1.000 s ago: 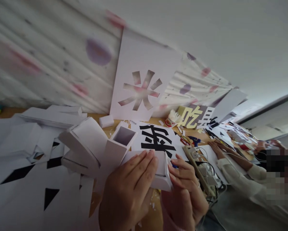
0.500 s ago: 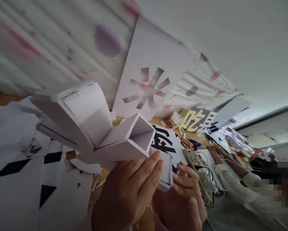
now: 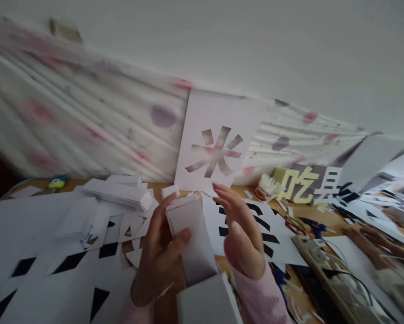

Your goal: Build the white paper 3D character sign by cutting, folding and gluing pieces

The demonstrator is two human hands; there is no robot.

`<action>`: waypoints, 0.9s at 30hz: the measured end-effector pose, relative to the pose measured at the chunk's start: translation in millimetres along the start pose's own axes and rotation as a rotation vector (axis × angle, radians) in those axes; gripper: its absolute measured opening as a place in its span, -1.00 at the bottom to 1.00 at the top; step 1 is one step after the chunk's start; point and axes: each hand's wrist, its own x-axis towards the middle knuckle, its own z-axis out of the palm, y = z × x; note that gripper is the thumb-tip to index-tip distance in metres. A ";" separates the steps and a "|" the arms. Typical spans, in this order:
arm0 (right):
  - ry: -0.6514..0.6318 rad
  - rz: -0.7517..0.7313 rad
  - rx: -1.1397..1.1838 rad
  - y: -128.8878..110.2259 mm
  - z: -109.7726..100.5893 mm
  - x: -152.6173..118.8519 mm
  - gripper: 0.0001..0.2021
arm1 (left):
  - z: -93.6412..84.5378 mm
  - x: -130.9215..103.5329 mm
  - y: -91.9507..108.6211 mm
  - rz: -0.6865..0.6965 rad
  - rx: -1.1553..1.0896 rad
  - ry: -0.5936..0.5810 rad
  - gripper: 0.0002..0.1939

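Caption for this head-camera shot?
Left hand grips a white paper box; right hand hovers open beside it.

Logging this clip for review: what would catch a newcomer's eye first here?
Front and centre, the left hand grips a folded white paper box, while the right hand hovers open beside it. Behind them a white card with a cut-out character leans against the spotted curtain. Black-and-white paper offcuts litter the table at the left.

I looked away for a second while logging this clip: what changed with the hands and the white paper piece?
The right hand let go and now hovers open; the left hand alone holds the white paper form, turned and lowered. The cut-out sheet stays leaning at the back.
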 end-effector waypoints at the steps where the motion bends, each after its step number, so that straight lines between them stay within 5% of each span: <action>1: -0.020 0.024 0.065 4.4 5.1 7.7 -0.62 | 0.5 6.8 -1.4 -0.045 0.008 -0.037 -0.42; 4: -0.055 0.130 0.172 17.1 19.4 25.1 -0.67 | 3.4 29.8 -3.8 -0.133 -0.005 -0.123 -0.44; 8: 0.114 0.263 0.226 40.1 30.5 32.8 -0.70 | 10.4 49.9 -6.7 -0.187 -0.036 -0.193 -0.51; 14: 0.276 0.389 0.217 63.7 30.8 19.9 -0.57 | 14.5 35.7 -17.1 -0.270 -0.012 -0.281 -0.59; 20: 0.295 0.331 0.240 57.8 28.4 11.8 -0.58 | 22.6 32.7 -25.9 0.154 0.200 -0.069 -0.90; 23: 0.256 0.275 0.291 59.9 25.7 8.3 -0.57 | 33.2 35.1 -33.8 0.230 0.148 -0.009 -0.72; 27: 0.172 0.186 0.362 62.2 18.8 2.8 -0.83 | 41.2 34.0 -41.1 0.276 0.107 -0.018 -0.89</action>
